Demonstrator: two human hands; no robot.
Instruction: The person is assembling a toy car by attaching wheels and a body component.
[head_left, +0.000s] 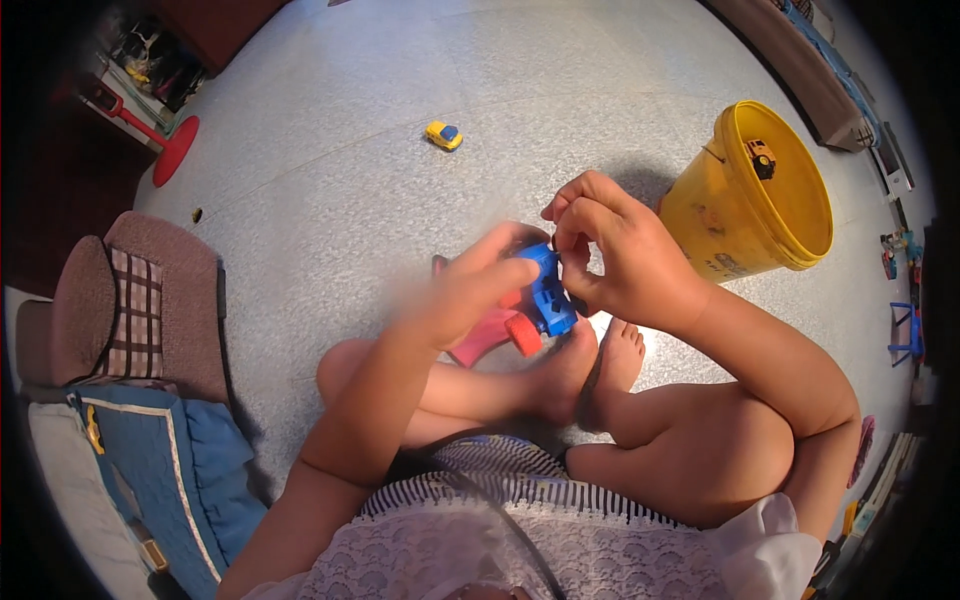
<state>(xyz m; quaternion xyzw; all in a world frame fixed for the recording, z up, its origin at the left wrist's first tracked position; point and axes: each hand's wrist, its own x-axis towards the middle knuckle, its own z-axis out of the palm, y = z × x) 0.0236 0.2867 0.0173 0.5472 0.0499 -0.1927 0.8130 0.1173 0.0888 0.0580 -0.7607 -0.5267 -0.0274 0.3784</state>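
My left hand (460,295), partly blurred, grips a blue toy vehicle (548,300) above my crossed legs. A red wheel (523,335) sticks out at the toy's lower end. On the toy's right side is my right hand (620,245), its thumb and fingers curled together in a pinch. Whatever lies between those fingertips is too small and hidden to name. Beneath the left hand, a pink piece (485,338) shows partly, close to my shin.
A yellow bucket (690,200) leans at the right with a small toy vehicle (760,158) inside. Farther off, a yellow toy car (443,136) sits on the grey floor (330,130). Brown cushioned seating (185,300) and blue fabric (160,470) line the left; a red-based stand (176,150) is behind.
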